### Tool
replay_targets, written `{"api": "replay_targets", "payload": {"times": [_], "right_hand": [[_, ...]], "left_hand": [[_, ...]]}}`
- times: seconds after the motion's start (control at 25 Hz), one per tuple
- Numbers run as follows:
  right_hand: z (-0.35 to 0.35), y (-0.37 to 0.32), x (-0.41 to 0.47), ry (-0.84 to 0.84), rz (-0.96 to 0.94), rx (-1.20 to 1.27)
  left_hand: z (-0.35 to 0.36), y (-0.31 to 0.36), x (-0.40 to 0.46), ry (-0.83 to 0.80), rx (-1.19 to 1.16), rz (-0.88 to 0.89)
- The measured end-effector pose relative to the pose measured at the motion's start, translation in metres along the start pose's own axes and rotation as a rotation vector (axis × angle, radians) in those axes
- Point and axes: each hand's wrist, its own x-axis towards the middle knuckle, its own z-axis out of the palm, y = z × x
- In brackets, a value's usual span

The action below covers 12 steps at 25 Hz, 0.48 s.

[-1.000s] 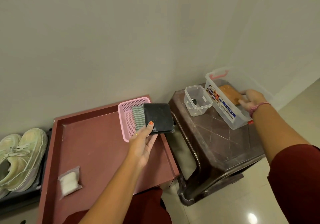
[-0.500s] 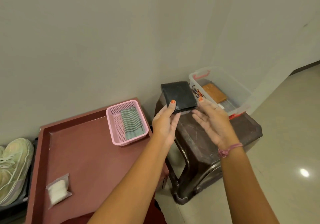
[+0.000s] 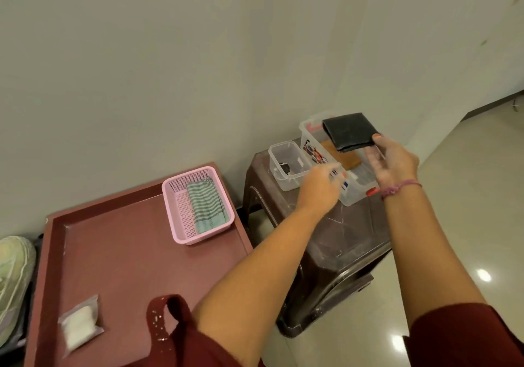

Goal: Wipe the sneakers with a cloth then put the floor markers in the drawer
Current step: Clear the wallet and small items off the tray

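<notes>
Right fingers: as the thumb pinches its near edge, the right hand holds the black pad above the large clear box; it looks light, flat, slightly floppy, so an edge pinch should do
Left hand: loosely curled, grasping nothing, beside the box
Large clear box: 1 brown pad inside
Small clear tub: dark small items
Pink basket: striped cloth; on the desk
Sneakers: far left
</notes>
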Motion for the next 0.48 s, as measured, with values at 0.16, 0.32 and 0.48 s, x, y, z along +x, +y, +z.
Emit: {"api": "replay_targets", "payload": {"times": [0.16, 0.32, 0.48], "right_hand": [[0.003, 0.002, 0.047, 0.111, 0.007, -0.204], [0.004, 0.016, 0.083, 0.117, 0.118, -0.349], [0.005, 0.032, 0.091, 0.171, 0.167, -0.456]], "left_hand": [[0.019, -0.017, 0.004, -0.284, 0.674, 0.266], [0.023, -0.023, 0.008, -0.247, 0.758, 0.335], [0.026, -0.029, 0.009, -0.227, 0.752, 0.342]]}}
